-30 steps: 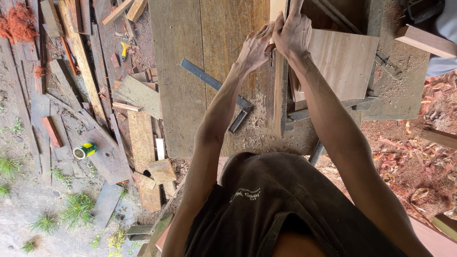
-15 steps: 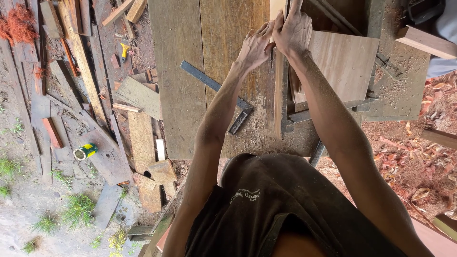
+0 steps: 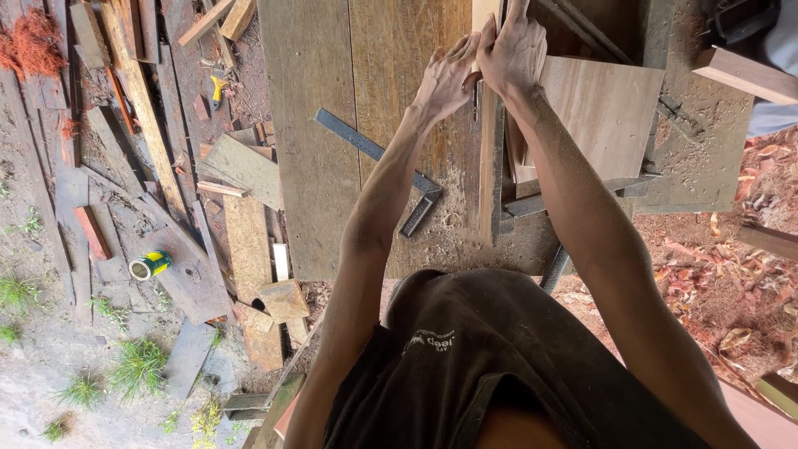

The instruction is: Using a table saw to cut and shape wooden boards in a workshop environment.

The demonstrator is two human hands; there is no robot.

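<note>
Wooden boards make up the workbench (image 3: pixel 332 166), and a thin wooden strip (image 3: pixel 489 183) stands on its edge on top of it. The strip runs from the near side of the bench to the far side.

Both hands are at the far end of the strip. The left hand (image 3: pixel 446 79) lies on the left side of it, fingers almost straight and pressed flat against the wood. The right hand (image 3: pixel 515 54) sits over the top and right side, fingers bent down around the strip. I cannot tell if something small is tucked between the two hands.

A flat square board (image 3: pixel 603 116) lies just to the right of the strip. A metal square (image 3: pixel 391 166) lies on the bench to the left, near the left arm.

What could go wrong? The strip is thin and tall, so it could tip over if one hand pushes harder than the other. Sawdust on the bench could let it slide. Fingers pressed on a rough edge could pick up a splinter. The left elbow could bump the metal square and knock it off the near edge.
</note>
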